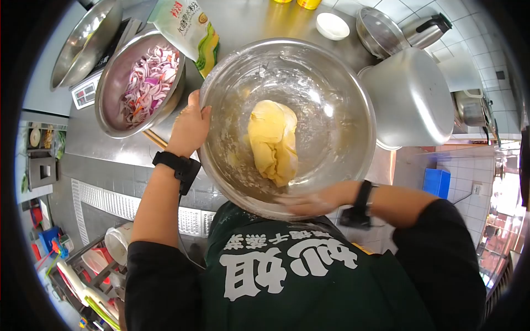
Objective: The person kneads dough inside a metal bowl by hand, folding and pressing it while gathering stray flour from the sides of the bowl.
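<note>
A large metal bowl [337,71] is at the centre, its inside smeared with flour. A folded lump of yellow dough [273,140] lies in it, left of the middle. My left hand [190,126] grips the bowl's left rim, thumb and fingers at the edge. Blurred by motion, my right hand [312,203] is low inside the bowl near the front rim, below the dough; its fingers look stretched out and hold nothing visible. Neither hand touches the dough as far as I can see.
At the left, a bowl [102,113] holds sliced red onions, beside a scale [85,94] and another metal bowl [88,38]. A flour bag [185,30] lies behind. A small white bowl [332,26] and a large pot [414,99] are at the right.
</note>
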`<act>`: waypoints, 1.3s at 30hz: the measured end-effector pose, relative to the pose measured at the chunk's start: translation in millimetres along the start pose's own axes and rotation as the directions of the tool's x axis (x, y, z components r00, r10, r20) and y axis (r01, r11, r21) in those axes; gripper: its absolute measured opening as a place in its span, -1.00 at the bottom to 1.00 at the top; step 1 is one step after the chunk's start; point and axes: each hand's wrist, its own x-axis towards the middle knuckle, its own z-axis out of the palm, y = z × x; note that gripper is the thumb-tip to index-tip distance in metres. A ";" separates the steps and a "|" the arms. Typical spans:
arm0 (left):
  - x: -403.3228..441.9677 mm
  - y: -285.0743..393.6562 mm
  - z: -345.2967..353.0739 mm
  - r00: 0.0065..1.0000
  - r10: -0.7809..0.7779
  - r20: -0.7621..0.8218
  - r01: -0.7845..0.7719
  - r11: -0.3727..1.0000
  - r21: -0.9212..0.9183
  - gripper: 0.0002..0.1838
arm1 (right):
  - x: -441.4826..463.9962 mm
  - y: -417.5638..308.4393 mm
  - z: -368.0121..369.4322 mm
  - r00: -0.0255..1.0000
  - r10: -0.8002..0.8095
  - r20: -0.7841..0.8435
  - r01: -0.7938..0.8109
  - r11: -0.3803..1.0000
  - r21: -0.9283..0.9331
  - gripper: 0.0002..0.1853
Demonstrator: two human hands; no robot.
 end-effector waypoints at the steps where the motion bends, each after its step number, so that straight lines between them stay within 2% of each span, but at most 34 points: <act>1: 0.1 -1.0 0.7 1.000 0.014 -0.017 -0.013 1.000 0.018 -0.53 | -17.8 12.7 -9.1 0.995 0.020 0.098 -0.010 0.995 -0.098 -0.31; 2: -0.4 -1.9 1.5 1.000 0.013 -0.014 -0.013 1.000 0.017 -0.53 | -34.3 -12.2 -36.9 0.938 0.308 0.157 -0.272 0.938 -0.213 -0.36; 3: -1.0 -1.9 2.0 1.000 0.016 -0.007 -0.016 1.000 0.021 -0.53 | -48.3 -39.3 -59.1 0.803 0.570 0.175 -0.497 0.802 -0.332 -0.40; 6: -5.9 5.3 3.1 1.000 0.031 -0.001 -0.031 0.999 -0.014 -0.54 | -47.5 -15.0 -44.6 0.836 0.536 0.117 -0.387 0.728 -0.566 -0.37; 7: -7.2 8.3 4.3 0.999 0.037 -0.005 -0.037 0.999 -0.034 -0.54 | -34.8 12.6 -17.3 0.982 0.126 0.142 -0.065 0.928 -0.368 -0.38; 8: -7.1 8.1 6.7 0.999 0.044 -0.020 -0.045 0.998 -0.033 -0.54 | -18.2 28.9 12.4 0.951 -0.303 0.069 0.310 0.936 -0.168 -0.39; 9: -7.9 6.5 10.4 0.998 0.048 -0.034 -0.049 0.998 -0.034 -0.54 | 3.4 -45.7 5.5 0.972 0.233 -0.010 -0.233 0.972 0.033 -0.41; 10: -8.7 4.0 14.2 0.998 0.053 -0.045 -0.054 0.998 -0.034 -0.54 | 29.8 -87.9 -12.1 0.983 0.182 -0.039 -0.158 0.928 0.339 -0.40; 11: -8.5 0.2 18.3 0.990 0.106 -0.091 -0.107 0.994 -0.007 -0.53 | 49.9 -108.2 -25.4 0.986 0.141 -0.088 -0.059 0.792 0.608 -0.39; 13: -8.4 -9.2 27.0 0.961 0.207 -0.184 -0.199 0.978 0.058 -0.53 | 67.9 -111.6 -24.4 0.989 0.092 -0.112 0.005 0.750 0.662 -0.36; 15: -5.3 -4.6 21.1 0.992 0.100 -0.077 -0.099 0.995 0.012 -0.52 | 57.4 -93.6 -13.2 0.989 -0.011 -0.148 0.071 0.910 0.409 -0.37; 17: -2.1 -0.9 18.9 0.999 0.040 -0.024 -0.041 0.999 -0.029 -0.51 | 0.2 -57.1 -3.5 0.993 -0.080 -0.089 0.085 0.995 0.054 -0.42; 18: -2.1 0.5 19.0 0.999 0.042 -0.021 -0.042 0.998 -0.038 -0.51 | -29.2 -46.8 -0.7 0.996 -0.074 -0.055 0.075 0.997 0.030 -0.43; 19: -2.9 -0.4 17.5 0.999 0.040 -0.015 -0.041 0.998 -0.045 -0.50 | -53.8 -38.3 -6.7 0.988 0.150 0.030 -0.145 0.979 -0.142 -0.42; 20: -4.6 0.1 16.4 1.000 0.018 -0.017 -0.018 1.000 -0.024 -0.50 | -66.5 -33.1 -11.8 0.925 0.373 0.069 -0.333 0.886 -0.323 -0.42; 22: -5.1 6.4 14.7 1.000 -0.009 -0.016 0.009 1.000 0.027 -0.50 | -40.1 -20.8 5.6 0.999 0.050 -0.007 -0.051 0.995 -0.082 -0.40; 23: -5.0 8.5 14.6 1.000 -0.012 -0.008 0.012 1.000 0.027 -0.50 | -20.9 -21.8 16.3 0.991 -0.105 -0.077 0.108 0.994 0.029 -0.39; 24: -4.8 8.9 14.1 1.000 -0.017 -0.004 0.017 0.999 0.027 -0.50 | 6.2 -43.0 26.0 0.984 -0.054 -0.168 0.037 0.994 -0.105 -0.37; 26: -6.9 10.4 13.1 0.999 -0.035 0.000 0.035 0.998 0.048 -0.49 | 71.8 -89.7 19.6 0.964 0.082 -0.251 0.008 0.942 0.337 -0.31; 28: -7.3 15.0 9.7 0.999 -0.049 -0.007 0.050 0.995 0.087 -0.50 | 114.2 -86.4 35.3 0.849 0.111 -0.516 0.000 0.978 0.209 -0.29; 31: -6.8 13.6 8.2 0.998 -0.062 0.010 0.061 0.996 0.065 -0.50 | 45.0 -62.3 27.3 0.968 -0.043 -0.248 0.076 0.989 0.124 -0.30; 32: -6.8 8.2 9.4 0.999 -0.042 0.007 0.042 0.999 0.017 -0.50 | 12.3 -28.5 30.8 0.990 -0.028 -0.141 0.032 0.999 0.021 -0.33; 33: -7.0 6.3 8.7 1.000 -0.016 0.001 0.016 1.000 0.010 -0.50 | -21.1 -22.5 11.3 0.987 0.160 -0.018 -0.161 0.978 -0.134 -0.35; 34: -6.9 4.6 6.4 1.000 0.014 0.002 -0.014 1.000 0.010 -0.50 | -50.9 3.7 -6.3 0.987 0.158 -0.030 -0.160 0.984 -0.083 -0.38; 35: -6.8 4.3 5.7 0.998 0.057 0.010 -0.057 0.998 0.013 -0.50 | -71.0 9.1 -33.8 0.907 0.417 -0.054 -0.416 0.873 -0.253 -0.45; 36: -5.4 2.8 6.6 0.999 0.041 0.014 -0.042 0.998 0.047 -0.50 | -85.1 38.8 -52.1 0.928 0.245 -0.282 -0.371 0.695 -0.616 -0.49; 37: -3.7 -0.6 8.2 0.999 0.027 0.019 -0.029 0.997 0.076 -0.50 | -94.6 60.4 -58.7 0.914 -0.005 -0.405 -0.376 0.361 -0.853 -0.53; 38: -2.1 -2.9 10.0 1.000 0.011 0.020 -0.013 0.995 0.104 -0.50 | -85.9 41.8 -60.4 0.849 0.345 -0.400 -0.525 0.476 -0.705 -0.56; 39: -0.7 -3.6 11.1 1.000 0.016 0.012 -0.017 0.995 0.095 -0.50 | -66.0 25.7 -52.3 0.842 0.475 -0.255 -0.522 0.600 -0.606 -0.56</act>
